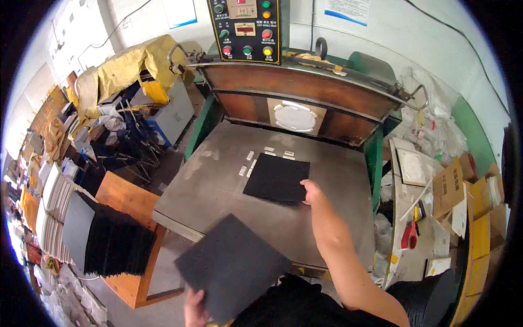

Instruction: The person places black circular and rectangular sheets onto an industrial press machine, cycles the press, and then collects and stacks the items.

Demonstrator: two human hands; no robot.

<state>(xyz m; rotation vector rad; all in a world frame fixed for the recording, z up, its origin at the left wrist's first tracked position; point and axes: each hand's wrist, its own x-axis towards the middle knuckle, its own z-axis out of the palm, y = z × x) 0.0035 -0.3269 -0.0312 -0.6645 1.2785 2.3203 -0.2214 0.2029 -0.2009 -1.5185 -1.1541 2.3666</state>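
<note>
My left hand [195,308] pinches the near edge of a dark grey square sheet [231,267], which is tilted in front of my body. On the flat metal bed [201,191] of a green-framed press lies a black square sheet [278,177]. The fingers of my right hand [310,192] are closed on its right edge. Several small white blocks [250,155] sit on the bed along the black sheet's far and left sides. Behind the bed, the raised plate [237,106] carries a pale board with a white oval form [295,116].
A control panel [245,32] with buttons hangs above the press. At left, a wooden stand [128,191] bears a stack of black sheets [117,242] beside pale stacked sheets [54,204]. To the right, a side table [411,218] holds a red tool [409,235] near a cardboard box [448,185].
</note>
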